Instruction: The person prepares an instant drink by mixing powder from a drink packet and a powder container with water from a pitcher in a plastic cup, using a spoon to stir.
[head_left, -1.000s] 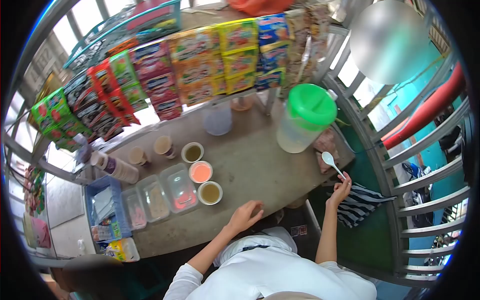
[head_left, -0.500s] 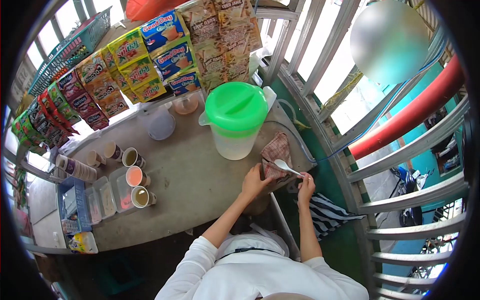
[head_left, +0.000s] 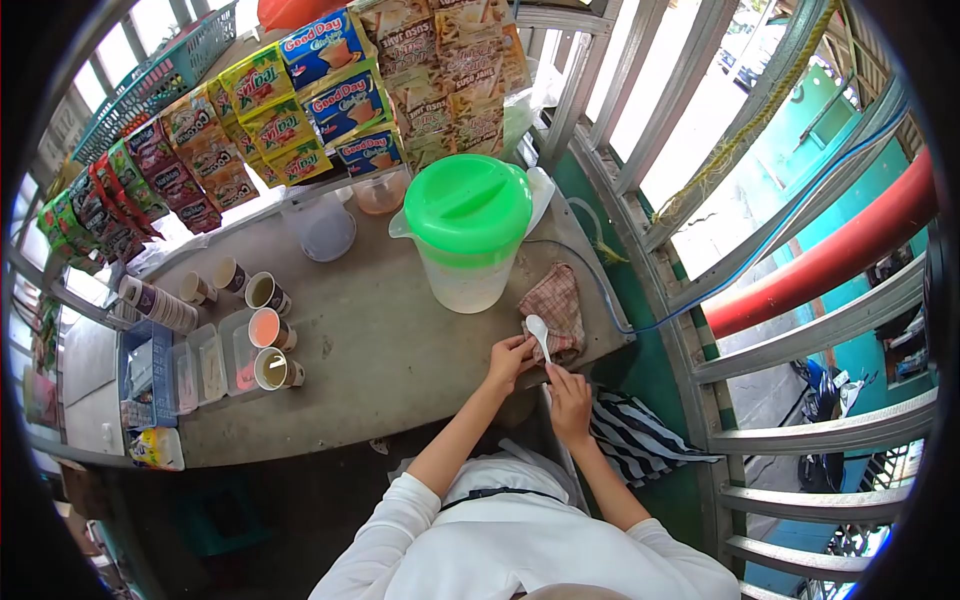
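My right hand (head_left: 570,402) is closed round the handle of a white spoon (head_left: 538,328), whose bowl points up and away over a checked reddish-brown cloth (head_left: 556,300). The cloth lies crumpled at the table's right end. At its near left edge, my left hand (head_left: 511,362) has its fingers curled on the fabric, close beside the spoon; part of the grip is hidden. Just beyond stands a clear plastic pitcher (head_left: 466,285) with a bright green lid (head_left: 468,205).
Paper cups with drinks (head_left: 270,330) stand on the table (head_left: 400,370) at left, near clear plastic containers (head_left: 210,365) and a blue basket (head_left: 150,375). Drink sachets (head_left: 345,105) hang along the back. Metal railings (head_left: 800,360) and a striped bag (head_left: 640,440) are at right.
My right hand has moved left, bringing the spoon closer to my left hand and turning it more upright. My left hand has shifted slightly back at the cloth's edge.
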